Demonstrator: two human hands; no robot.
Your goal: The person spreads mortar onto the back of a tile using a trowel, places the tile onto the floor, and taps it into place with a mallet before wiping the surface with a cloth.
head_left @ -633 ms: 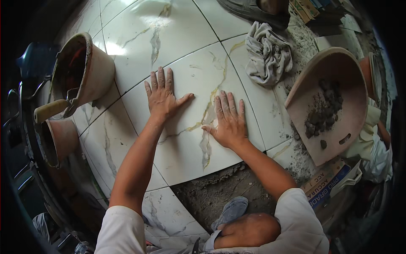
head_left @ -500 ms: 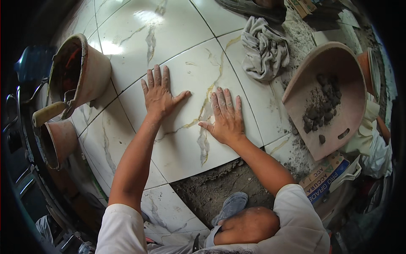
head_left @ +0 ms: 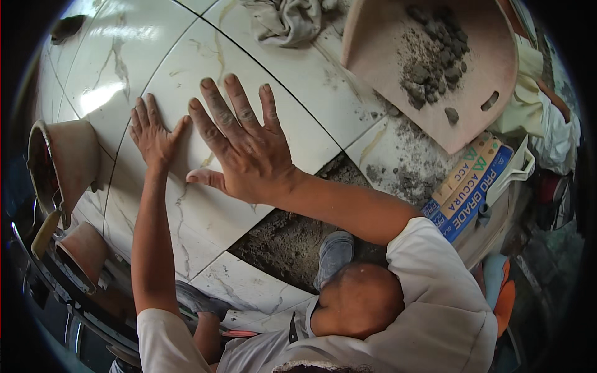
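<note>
My left hand (head_left: 155, 138) lies flat on a large white marble-patterned floor tile (head_left: 305, 140), its fingers stretched out and the thumb spread. To its right, my right hand (head_left: 249, 152) looks lifted off the tile and closer to me, palm down with the fingers wide apart. Grey dust coats the fingers. Neither hand holds anything. Along the tile's near right edge is an untiled patch of rough grey mortar (head_left: 273, 242), where my shoe (head_left: 336, 255) stands.
A pinkish scoop-shaped pan (head_left: 376, 46) with dark mortar lumps stands at the upper right, near a crumpled grey cloth (head_left: 289, 22). A blue and tan carton (head_left: 469, 186) sits below it. At the left are a large bucket (head_left: 81, 155) and a smaller one (head_left: 85, 248).
My right hand has come up off the tile and moved left towards my left hand. My left hand stays flat on the tiling. The whole view has shifted and turned.
</note>
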